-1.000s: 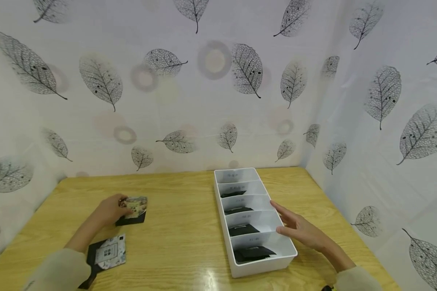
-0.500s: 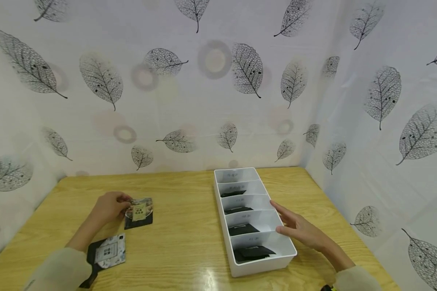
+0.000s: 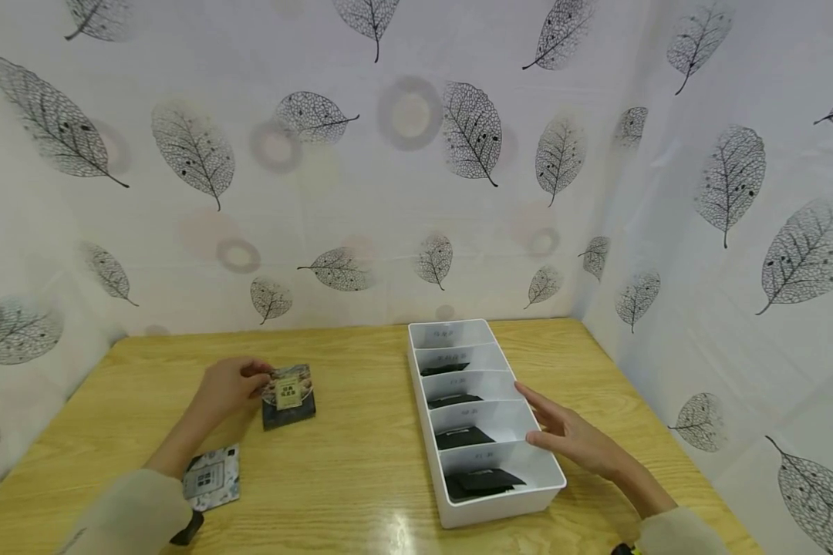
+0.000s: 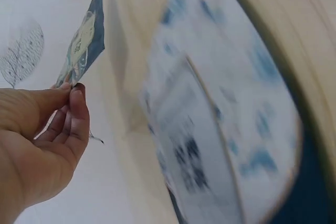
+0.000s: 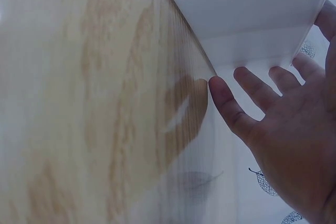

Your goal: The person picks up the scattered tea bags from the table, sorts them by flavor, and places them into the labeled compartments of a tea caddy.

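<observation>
My left hand pinches a small square sachet by its edge between thumb and fingers. The sachet has a picture-printed upper part with a yellowish label and a dark lower band; the left wrist view shows the sachet held tilted, nearly edge-on. A pale grey-and-blue sachet lies on the table, partly covered by my left forearm and sleeve. My right hand, fingers extended, rests against the right side of a white divided box. In the right wrist view, fingertips meet the box wall.
Five-way divisions aside, several box compartments hold dark sachets; the farthest compartment shows none. Leaf-patterned cloth stands behind and to the right of the wooden table. A small black item shows at the bottom edge by the right sleeve.
My left hand has moved right with the pinched sachet, lifting and turning it so its face shows more fully. The right hand and the box have stayed in place.
</observation>
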`<state>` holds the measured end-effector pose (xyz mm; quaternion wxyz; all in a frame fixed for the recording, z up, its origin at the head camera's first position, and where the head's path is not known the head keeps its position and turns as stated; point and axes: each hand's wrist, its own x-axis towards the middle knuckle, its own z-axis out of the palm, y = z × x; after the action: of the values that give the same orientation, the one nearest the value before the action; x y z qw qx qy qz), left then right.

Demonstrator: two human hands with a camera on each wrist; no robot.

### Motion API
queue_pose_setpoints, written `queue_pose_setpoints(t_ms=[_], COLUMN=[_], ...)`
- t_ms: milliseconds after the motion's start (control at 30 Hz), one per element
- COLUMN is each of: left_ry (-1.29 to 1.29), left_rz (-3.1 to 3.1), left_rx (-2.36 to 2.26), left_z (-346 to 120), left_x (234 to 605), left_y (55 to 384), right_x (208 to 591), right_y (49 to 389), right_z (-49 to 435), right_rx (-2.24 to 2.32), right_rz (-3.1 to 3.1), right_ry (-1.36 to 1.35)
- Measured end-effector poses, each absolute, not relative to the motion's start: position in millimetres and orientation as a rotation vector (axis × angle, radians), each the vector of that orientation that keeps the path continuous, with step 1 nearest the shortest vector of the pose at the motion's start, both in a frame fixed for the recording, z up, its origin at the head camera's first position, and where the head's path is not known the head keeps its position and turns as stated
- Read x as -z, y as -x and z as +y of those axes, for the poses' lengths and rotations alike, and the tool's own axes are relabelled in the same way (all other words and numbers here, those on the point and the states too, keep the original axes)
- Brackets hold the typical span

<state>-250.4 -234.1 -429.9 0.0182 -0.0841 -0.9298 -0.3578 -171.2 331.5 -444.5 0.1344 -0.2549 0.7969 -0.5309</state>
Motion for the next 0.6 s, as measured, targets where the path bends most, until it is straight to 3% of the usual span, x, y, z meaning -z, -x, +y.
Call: queue_pose_setpoints(t_ms=[600], left_ry=[0.263], left_rz=[-2.642], left_rx=[1.519], left_z=[-146.8], left_x=[400.4], left_y=[260.8], right_x=[443.1], right_y=[169.8], right_z=[330.6], right_rx=[1.548], right_rz=[2.296], right_ry=[0.776])
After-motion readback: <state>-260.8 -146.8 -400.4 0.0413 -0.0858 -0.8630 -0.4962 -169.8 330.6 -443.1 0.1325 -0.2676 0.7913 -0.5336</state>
